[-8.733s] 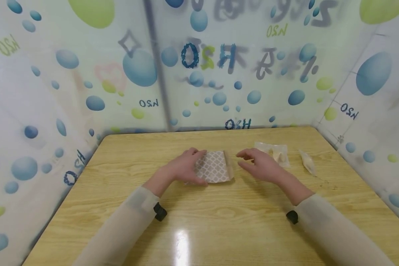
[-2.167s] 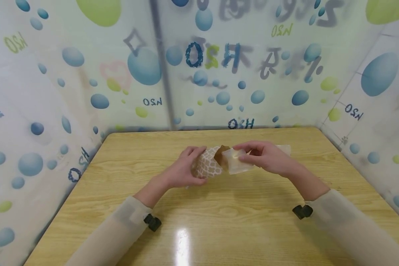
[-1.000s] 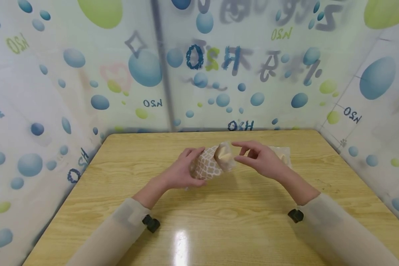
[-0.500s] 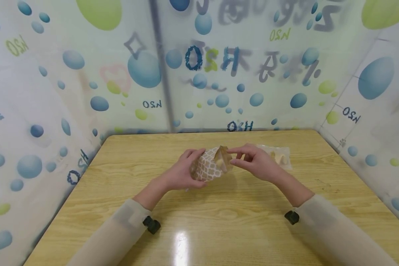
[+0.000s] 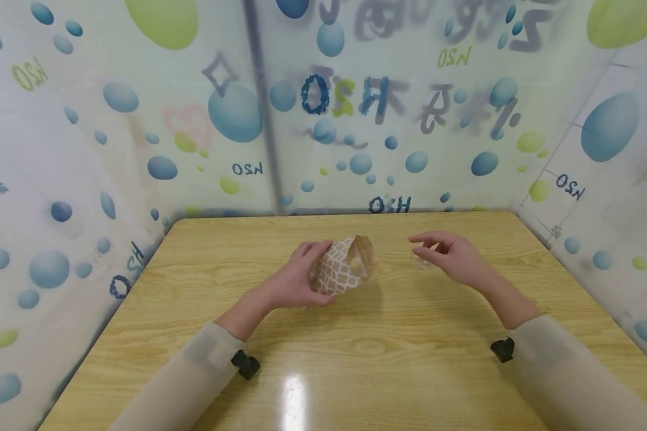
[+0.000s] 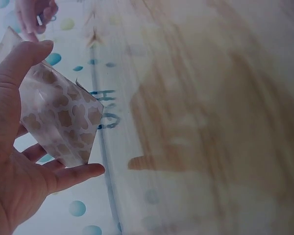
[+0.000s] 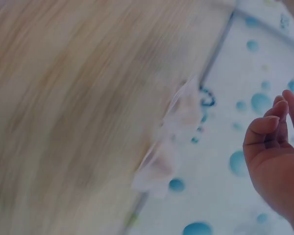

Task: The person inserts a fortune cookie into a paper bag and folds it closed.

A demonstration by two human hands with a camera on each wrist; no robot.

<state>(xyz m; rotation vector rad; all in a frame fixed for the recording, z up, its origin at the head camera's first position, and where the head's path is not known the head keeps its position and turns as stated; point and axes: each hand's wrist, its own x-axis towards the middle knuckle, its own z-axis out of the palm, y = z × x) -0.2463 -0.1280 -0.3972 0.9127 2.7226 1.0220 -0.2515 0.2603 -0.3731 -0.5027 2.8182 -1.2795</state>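
Note:
My left hand (image 5: 296, 280) grips a small brown paper bag (image 5: 336, 266) with a white lattice pattern, tilted above the table, its mouth facing right. Something pale shows inside the mouth. In the left wrist view the thumb and fingers span the bag (image 6: 63, 115). To the right, my right hand (image 5: 460, 260) hovers with loosely bent fingers and holds nothing. Beneath it a clear packet (image 5: 423, 262) with beige contents is partly covered by the hand. The right wrist view, blurred, shows two joined clear packets (image 7: 159, 169) on the table, apart from the right hand (image 7: 274, 147).
The wood-grain table (image 5: 302, 359) is bounded by a back wall sheet (image 5: 313, 197) printed with blue and green drops, with further sheets at left and right. Dark wrist cameras (image 5: 245, 364) sit on both cuffs.
The bag, flat at first, was lifted and its mouth opened. My right hand brought a clear packet to it and pushed it inside, then withdrew rightward over the other packets.

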